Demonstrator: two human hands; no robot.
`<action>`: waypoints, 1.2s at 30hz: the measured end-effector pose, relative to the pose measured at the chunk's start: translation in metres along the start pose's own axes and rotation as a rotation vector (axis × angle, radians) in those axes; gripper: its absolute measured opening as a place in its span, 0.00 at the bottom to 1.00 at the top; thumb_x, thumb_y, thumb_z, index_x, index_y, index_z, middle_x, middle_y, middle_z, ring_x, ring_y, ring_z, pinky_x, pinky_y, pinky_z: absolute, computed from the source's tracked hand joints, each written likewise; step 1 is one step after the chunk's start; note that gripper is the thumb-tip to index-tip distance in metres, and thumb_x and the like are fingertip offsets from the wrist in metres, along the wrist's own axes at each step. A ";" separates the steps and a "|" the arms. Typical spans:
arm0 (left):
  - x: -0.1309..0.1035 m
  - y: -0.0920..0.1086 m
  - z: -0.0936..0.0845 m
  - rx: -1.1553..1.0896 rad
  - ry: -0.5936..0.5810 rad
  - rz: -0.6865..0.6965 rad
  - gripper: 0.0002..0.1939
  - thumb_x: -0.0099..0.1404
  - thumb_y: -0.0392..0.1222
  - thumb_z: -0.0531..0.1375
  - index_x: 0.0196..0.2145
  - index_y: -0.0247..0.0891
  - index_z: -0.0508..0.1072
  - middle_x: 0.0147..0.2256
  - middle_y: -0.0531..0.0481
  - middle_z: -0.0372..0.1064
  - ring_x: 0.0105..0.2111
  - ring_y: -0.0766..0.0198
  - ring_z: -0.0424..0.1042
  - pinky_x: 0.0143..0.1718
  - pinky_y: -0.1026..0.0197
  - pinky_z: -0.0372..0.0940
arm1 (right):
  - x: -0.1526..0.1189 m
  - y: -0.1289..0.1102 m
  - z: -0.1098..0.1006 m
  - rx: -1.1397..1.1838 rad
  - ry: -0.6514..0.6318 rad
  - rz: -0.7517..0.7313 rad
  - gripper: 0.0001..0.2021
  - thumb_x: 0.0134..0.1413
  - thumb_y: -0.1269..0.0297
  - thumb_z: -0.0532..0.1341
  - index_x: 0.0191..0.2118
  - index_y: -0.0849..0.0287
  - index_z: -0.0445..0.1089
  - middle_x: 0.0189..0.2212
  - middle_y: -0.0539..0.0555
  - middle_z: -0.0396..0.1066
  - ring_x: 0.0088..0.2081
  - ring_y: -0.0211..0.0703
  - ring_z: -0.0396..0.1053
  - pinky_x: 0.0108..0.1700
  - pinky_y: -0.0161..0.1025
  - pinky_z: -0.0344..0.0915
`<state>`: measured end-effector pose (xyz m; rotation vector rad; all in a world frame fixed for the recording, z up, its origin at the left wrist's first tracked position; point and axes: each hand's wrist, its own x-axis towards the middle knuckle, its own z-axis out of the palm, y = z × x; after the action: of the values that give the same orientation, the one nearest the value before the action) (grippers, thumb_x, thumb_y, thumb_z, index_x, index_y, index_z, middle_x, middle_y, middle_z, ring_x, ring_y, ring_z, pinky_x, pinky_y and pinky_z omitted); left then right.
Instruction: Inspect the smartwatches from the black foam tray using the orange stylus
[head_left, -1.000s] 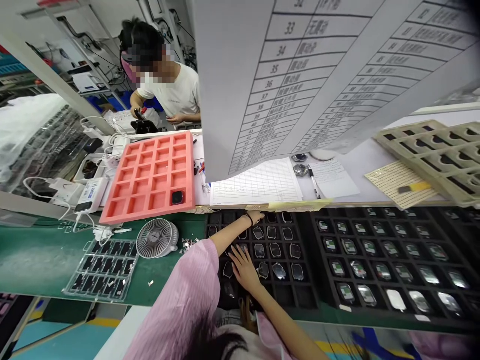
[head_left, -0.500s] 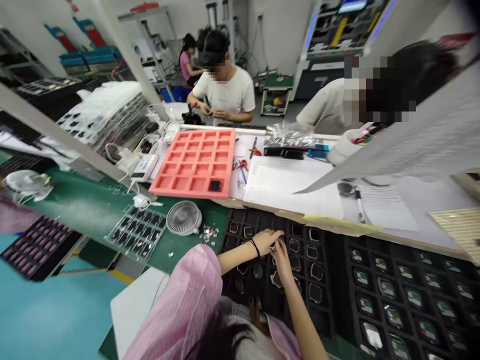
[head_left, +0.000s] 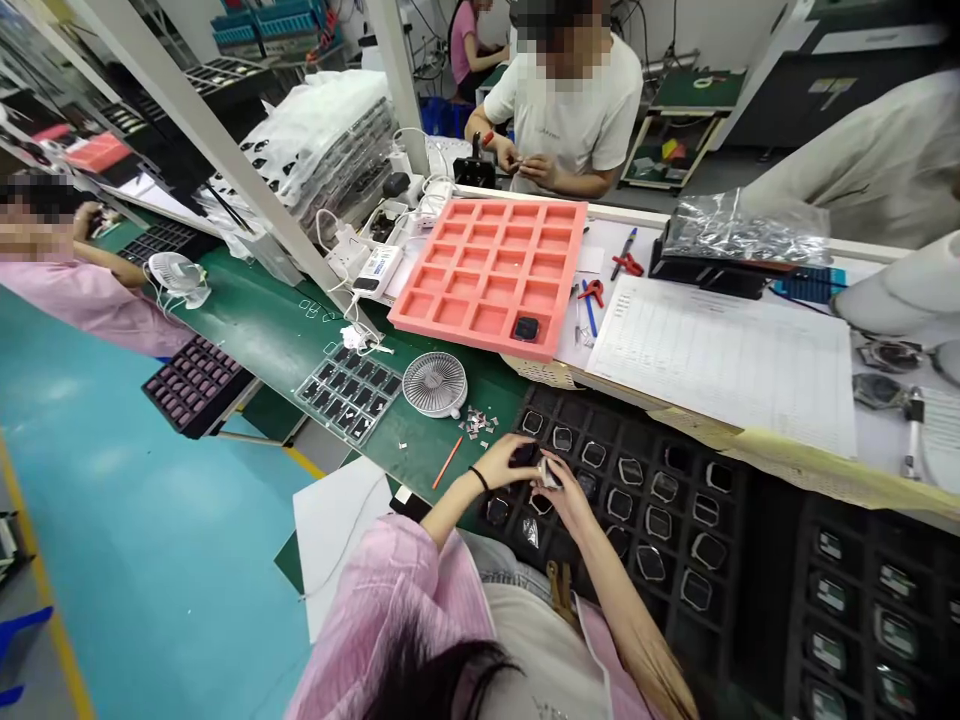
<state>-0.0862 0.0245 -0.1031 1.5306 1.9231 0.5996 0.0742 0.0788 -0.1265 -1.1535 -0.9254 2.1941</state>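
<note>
Over the black tray (head_left: 686,630), both hands are close together: the right hand (head_left: 573,494) pinches a small pale piece (head_left: 550,474) between thumb and fingers, and just beside it the left hand (head_left: 502,464) curls its fingers, though whether they grip anything I cannot tell! Square-framed parts (head_left: 650,562) sit in cells around them. Just beyond, a round fan (head_left: 435,384) stands by scattered scraps (head_left: 475,423); past that, a coral tray (head_left: 496,289) bears one dark piece (head_left: 526,328); and farther back, a co-worker (head_left: 574,115) in white!
</note>
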 end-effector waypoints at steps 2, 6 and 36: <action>0.005 -0.025 -0.008 0.024 0.079 -0.137 0.12 0.66 0.37 0.57 0.47 0.37 0.70 0.46 0.42 0.68 0.49 0.57 0.69 0.54 0.52 0.63 | -0.006 -0.009 0.000 0.075 -0.030 0.032 0.19 0.47 0.52 0.64 0.44 0.54 0.72 0.30 0.52 0.75 0.28 0.46 0.72 0.31 0.45 0.70; 0.022 -0.062 -0.013 0.111 0.137 -0.332 0.15 0.66 0.28 0.51 0.48 0.35 0.70 0.49 0.40 0.65 0.52 0.58 0.67 0.56 0.54 0.62 | -0.017 -0.029 0.006 0.361 -0.068 0.112 0.14 0.49 0.55 0.62 0.40 0.56 0.74 0.31 0.54 0.76 0.30 0.46 0.72 0.32 0.45 0.69; 0.011 0.069 -0.040 -0.897 0.268 -0.162 0.17 0.52 0.51 0.67 0.32 0.33 0.80 0.28 0.45 0.77 0.22 0.68 0.70 0.26 0.64 0.68 | -0.047 -0.090 0.060 0.342 0.012 -0.275 0.14 0.52 0.56 0.60 0.45 0.53 0.68 0.35 0.52 0.75 0.30 0.43 0.71 0.29 0.42 0.68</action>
<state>-0.0677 0.0521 -0.0302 0.7386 1.5658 1.4025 0.0577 0.0848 -0.0101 -0.8242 -0.6276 2.0177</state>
